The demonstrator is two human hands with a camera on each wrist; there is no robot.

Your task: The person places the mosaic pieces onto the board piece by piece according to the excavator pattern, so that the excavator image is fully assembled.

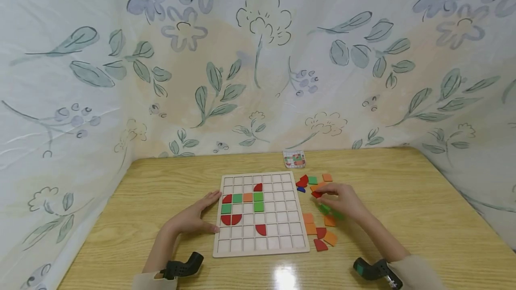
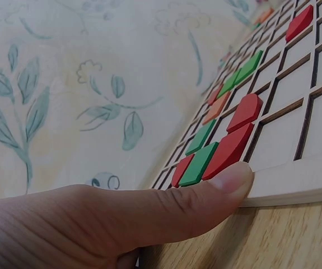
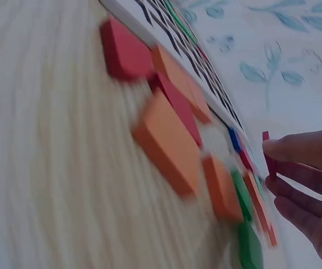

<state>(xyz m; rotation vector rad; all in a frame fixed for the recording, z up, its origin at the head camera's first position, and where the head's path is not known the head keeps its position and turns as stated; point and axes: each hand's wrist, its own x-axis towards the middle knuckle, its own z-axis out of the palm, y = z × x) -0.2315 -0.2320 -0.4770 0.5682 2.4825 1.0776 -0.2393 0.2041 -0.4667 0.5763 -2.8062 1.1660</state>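
A wooden grid board (image 1: 284, 229) lies on the table, with several red, green and orange tiles in its squares. My left hand (image 1: 189, 219) rests against its left edge, fingers spread; the thumb (image 2: 231, 179) touches the rim beside a red quarter-round tile (image 2: 231, 151). To the right of the board, my right hand (image 1: 346, 199) pinches a red tile (image 3: 269, 157) between thumb and fingers, above the loose pieces. The tile is seen nearly edge-on in the right wrist view, so its full outline is hidden.
Loose tiles lie along the board's right side: orange squares (image 1: 309, 228), red quarter-rounds (image 1: 320, 245), a green square (image 1: 312, 180) and a blue piece (image 1: 301, 189). A small printed card (image 1: 294, 159) lies behind the board, near the patterned cloth (image 1: 258, 79) backing the table.
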